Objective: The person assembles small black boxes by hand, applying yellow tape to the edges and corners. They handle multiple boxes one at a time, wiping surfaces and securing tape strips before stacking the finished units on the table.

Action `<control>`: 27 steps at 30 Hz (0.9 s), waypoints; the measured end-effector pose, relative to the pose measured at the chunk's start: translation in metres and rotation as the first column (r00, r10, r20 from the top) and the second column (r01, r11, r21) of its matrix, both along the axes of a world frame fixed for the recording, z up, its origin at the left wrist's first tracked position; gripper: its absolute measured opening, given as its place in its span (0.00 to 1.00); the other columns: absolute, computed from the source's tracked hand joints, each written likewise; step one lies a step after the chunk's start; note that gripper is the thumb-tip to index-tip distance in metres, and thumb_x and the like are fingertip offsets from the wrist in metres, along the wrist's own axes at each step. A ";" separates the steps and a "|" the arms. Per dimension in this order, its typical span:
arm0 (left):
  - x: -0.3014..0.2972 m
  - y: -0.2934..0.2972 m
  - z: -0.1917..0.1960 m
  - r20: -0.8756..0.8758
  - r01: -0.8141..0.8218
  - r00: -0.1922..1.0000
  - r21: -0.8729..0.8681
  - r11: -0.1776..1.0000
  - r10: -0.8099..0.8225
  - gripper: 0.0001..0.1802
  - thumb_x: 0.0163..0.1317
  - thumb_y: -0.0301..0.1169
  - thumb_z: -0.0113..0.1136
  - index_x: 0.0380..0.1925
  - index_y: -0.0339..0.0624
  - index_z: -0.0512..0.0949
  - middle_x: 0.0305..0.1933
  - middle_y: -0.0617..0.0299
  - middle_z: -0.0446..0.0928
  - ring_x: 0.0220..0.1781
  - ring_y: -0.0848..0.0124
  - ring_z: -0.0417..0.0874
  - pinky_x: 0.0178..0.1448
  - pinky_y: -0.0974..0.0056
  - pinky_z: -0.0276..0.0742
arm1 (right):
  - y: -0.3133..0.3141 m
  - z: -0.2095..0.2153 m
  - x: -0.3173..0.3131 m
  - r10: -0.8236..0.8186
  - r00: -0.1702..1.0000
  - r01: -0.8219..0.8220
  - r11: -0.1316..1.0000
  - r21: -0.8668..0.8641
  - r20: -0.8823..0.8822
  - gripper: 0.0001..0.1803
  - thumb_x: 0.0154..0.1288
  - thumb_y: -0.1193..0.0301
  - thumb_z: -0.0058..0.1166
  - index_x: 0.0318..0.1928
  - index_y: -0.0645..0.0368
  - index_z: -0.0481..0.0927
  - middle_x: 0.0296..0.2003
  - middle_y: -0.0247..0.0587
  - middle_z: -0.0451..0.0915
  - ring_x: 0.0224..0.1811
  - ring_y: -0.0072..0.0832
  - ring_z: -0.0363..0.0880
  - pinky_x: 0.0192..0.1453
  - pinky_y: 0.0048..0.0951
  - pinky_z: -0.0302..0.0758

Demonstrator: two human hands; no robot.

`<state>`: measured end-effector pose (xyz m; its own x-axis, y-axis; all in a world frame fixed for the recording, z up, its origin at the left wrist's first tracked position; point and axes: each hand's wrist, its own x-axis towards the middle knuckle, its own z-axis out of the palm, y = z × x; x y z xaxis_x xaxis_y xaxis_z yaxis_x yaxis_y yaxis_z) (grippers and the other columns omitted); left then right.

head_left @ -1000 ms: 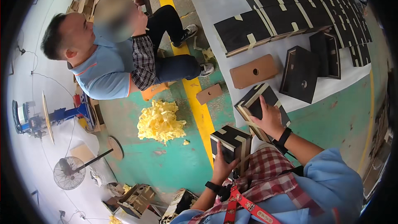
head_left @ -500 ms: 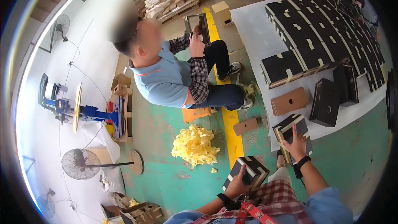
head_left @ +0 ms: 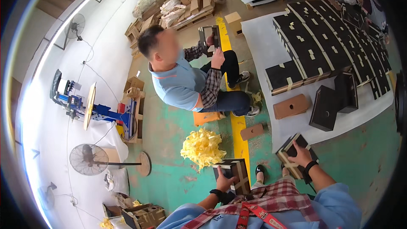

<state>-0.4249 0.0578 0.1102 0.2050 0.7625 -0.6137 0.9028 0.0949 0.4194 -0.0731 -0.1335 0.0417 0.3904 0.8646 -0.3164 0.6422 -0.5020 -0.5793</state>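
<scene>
My left hand point(head_left: 224, 180) grips a black box with cream tape strips point(head_left: 240, 170) at the lower middle, thumb on its dark upper face. To the right, my right hand point(head_left: 302, 156) is closed on a second taped black box point(head_left: 286, 150), which is tilted over the edge of the white sheet point(head_left: 263, 46). The undersides of both boxes, and the fingers beneath them, are hidden. Beyond the right-hand box lie brown cardboard pieces with a round hole point(head_left: 291, 107) and an untaped black box point(head_left: 324, 109).
Rows of taped black boxes point(head_left: 316, 55) cover much of the sheet. A seated co-worker point(head_left: 182, 82) handles a black frame-like box point(head_left: 210, 41). A yellow pile of tape scraps point(head_left: 202, 147), a brown piece point(head_left: 252, 132) and a standing fan point(head_left: 89, 159) are on the left.
My left hand has carried its box to the left, farther from the right one. The right-hand box has turned and tilted. The co-worker's hand has shifted on the frame-like box.
</scene>
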 end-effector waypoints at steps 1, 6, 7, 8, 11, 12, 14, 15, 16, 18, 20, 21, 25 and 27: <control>-0.001 -0.002 0.000 0.013 -0.053 0.999 -0.015 0.998 0.053 0.64 0.42 0.42 0.72 0.68 0.40 0.33 0.53 0.32 0.70 0.52 0.45 0.76 0.56 0.56 0.72 | -0.007 0.007 0.004 0.036 0.996 -0.048 0.987 -0.153 -0.081 0.51 0.44 0.49 0.63 0.68 0.52 0.55 0.32 0.55 0.77 0.34 0.48 0.78 0.39 0.42 0.75; -0.002 -0.035 0.021 0.192 -0.207 0.964 0.103 0.973 0.185 0.64 0.41 0.39 0.73 0.67 0.36 0.34 0.58 0.34 0.66 0.58 0.51 0.71 0.59 0.59 0.68 | -0.020 0.010 0.009 0.423 0.902 -0.432 0.883 -0.183 -0.088 0.49 0.41 0.47 0.60 0.65 0.48 0.59 0.30 0.51 0.79 0.34 0.47 0.79 0.37 0.45 0.75; -0.002 -0.046 0.036 0.210 -0.210 0.960 0.109 0.972 0.184 0.64 0.41 0.36 0.73 0.67 0.35 0.34 0.60 0.35 0.63 0.60 0.52 0.69 0.60 0.58 0.67 | -0.015 0.011 0.010 0.517 0.852 -0.523 0.828 -0.202 -0.088 0.48 0.41 0.48 0.60 0.65 0.48 0.60 0.29 0.51 0.79 0.34 0.47 0.79 0.37 0.45 0.75; -0.009 -0.054 0.040 0.250 -0.216 0.952 0.149 0.965 0.174 0.64 0.41 0.36 0.73 0.67 0.37 0.34 0.59 0.36 0.65 0.59 0.52 0.71 0.59 0.59 0.69 | -0.010 0.015 0.010 0.607 0.790 -0.610 0.761 -0.222 -0.088 0.47 0.41 0.48 0.59 0.64 0.47 0.61 0.29 0.50 0.79 0.33 0.46 0.79 0.37 0.44 0.75; -0.031 -0.099 0.045 0.308 -0.302 0.921 0.169 0.938 0.240 0.65 0.40 0.37 0.73 0.68 0.41 0.33 0.54 0.39 0.71 0.53 0.51 0.76 0.54 0.60 0.73 | 0.015 0.043 0.003 0.779 0.623 -0.772 0.600 -0.209 -0.064 0.46 0.43 0.48 0.60 0.64 0.48 0.61 0.30 0.50 0.80 0.33 0.46 0.79 0.37 0.43 0.75; -0.037 -0.111 0.050 0.291 -0.339 0.910 0.114 0.934 0.295 0.65 0.40 0.37 0.73 0.68 0.42 0.33 0.54 0.39 0.71 0.53 0.51 0.76 0.54 0.59 0.74 | 0.027 0.049 -0.003 0.827 0.559 -0.820 0.541 -0.188 -0.062 0.46 0.43 0.47 0.60 0.64 0.48 0.61 0.31 0.50 0.80 0.34 0.46 0.79 0.37 0.43 0.75; -0.054 -0.142 0.059 0.251 -0.429 0.875 0.007 0.903 0.414 0.65 0.40 0.37 0.73 0.68 0.43 0.34 0.53 0.39 0.72 0.52 0.50 0.77 0.53 0.58 0.74 | 0.042 0.061 -0.023 0.876 0.481 -0.869 0.470 -0.156 -0.044 0.47 0.43 0.46 0.61 0.64 0.49 0.61 0.31 0.51 0.80 0.34 0.46 0.79 0.37 0.43 0.75; -0.068 -0.158 0.050 0.350 -0.410 0.875 0.167 0.897 0.335 0.64 0.39 0.37 0.72 0.68 0.44 0.34 0.53 0.37 0.72 0.52 0.48 0.76 0.53 0.56 0.74 | 0.051 0.067 -0.036 0.899 0.437 -0.892 0.430 -0.141 -0.025 0.47 0.43 0.46 0.61 0.64 0.48 0.60 0.31 0.51 0.80 0.34 0.47 0.79 0.38 0.43 0.75; -0.084 -0.172 0.043 0.374 -0.466 0.842 0.138 0.874 0.390 0.64 0.39 0.37 0.72 0.69 0.44 0.35 0.53 0.36 0.71 0.53 0.47 0.76 0.54 0.56 0.74 | 0.058 0.073 -0.052 0.921 0.390 -0.914 0.385 -0.123 -0.009 0.48 0.43 0.46 0.61 0.65 0.48 0.60 0.31 0.51 0.80 0.34 0.47 0.79 0.38 0.43 0.75; -0.099 -0.200 0.057 0.312 -0.527 0.835 0.214 0.823 0.453 0.64 0.38 0.38 0.72 0.69 0.44 0.36 0.53 0.35 0.71 0.53 0.46 0.76 0.54 0.55 0.73 | 0.070 0.084 -0.082 0.957 0.288 -0.955 0.289 -0.059 0.028 0.48 0.43 0.46 0.61 0.65 0.48 0.60 0.32 0.53 0.80 0.35 0.48 0.79 0.39 0.44 0.75; -0.125 -0.235 0.062 0.258 -0.601 0.797 0.256 0.757 0.545 0.65 0.37 0.42 0.72 0.69 0.44 0.35 0.51 0.33 0.72 0.52 0.44 0.76 0.55 0.55 0.73 | 0.075 0.102 -0.124 0.982 0.177 -0.983 0.179 -0.032 0.065 0.48 0.42 0.46 0.61 0.64 0.48 0.60 0.32 0.54 0.80 0.36 0.48 0.79 0.39 0.44 0.75; -0.134 -0.254 0.069 0.224 -0.672 0.739 0.196 0.714 0.635 0.65 0.37 0.42 0.71 0.69 0.44 0.35 0.51 0.33 0.72 0.51 0.43 0.76 0.55 0.55 0.73 | 0.077 0.105 -0.145 0.991 0.119 -0.993 0.120 -0.016 0.065 0.48 0.42 0.46 0.61 0.64 0.48 0.61 0.33 0.55 0.80 0.37 0.49 0.79 0.41 0.44 0.75; -0.193 -0.352 0.044 0.261 -0.833 0.544 0.287 0.474 0.798 0.65 0.38 0.43 0.71 0.68 0.44 0.34 0.51 0.32 0.72 0.52 0.43 0.76 0.55 0.55 0.73 | 0.055 0.111 -0.244 0.994 -0.061 -0.998 -0.061 -0.004 0.092 0.47 0.42 0.49 0.62 0.64 0.49 0.62 0.32 0.56 0.79 0.36 0.49 0.79 0.41 0.43 0.75; -0.225 -0.402 0.045 0.250 -0.929 0.364 0.162 0.331 0.897 0.65 0.38 0.43 0.71 0.68 0.42 0.34 0.53 0.32 0.70 0.53 0.44 0.75 0.56 0.55 0.72 | 0.036 0.119 -0.300 0.982 -0.151 -0.987 -0.155 0.030 0.111 0.46 0.42 0.50 0.62 0.64 0.49 0.61 0.32 0.56 0.79 0.36 0.49 0.79 0.40 0.43 0.75</control>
